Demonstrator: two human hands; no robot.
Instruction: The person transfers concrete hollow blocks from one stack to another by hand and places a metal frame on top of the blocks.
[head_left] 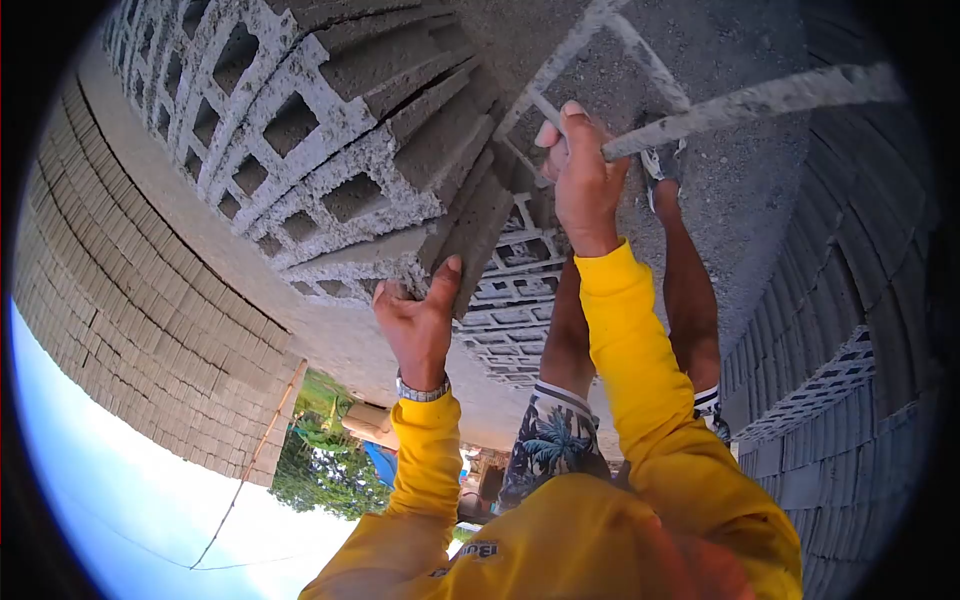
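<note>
A stack of grey hollow concrete blocks leans across the upper left, its square holes facing me. My left hand, with a watch at the wrist, is closed on the corner of the end concrete block. The thumb lies on one side of that block, and the other fingers are partly hidden. My right hand is wrapped around a bar of a cement-crusted frame. This frame has a long bar reaching right and open rectangles above the hand.
More hollow blocks are stacked below, beside my legs. A long wall of stacked blocks stands on the left, and another block stack on the right. Gritty ground lies around my foot. A thin pole leans at lower left.
</note>
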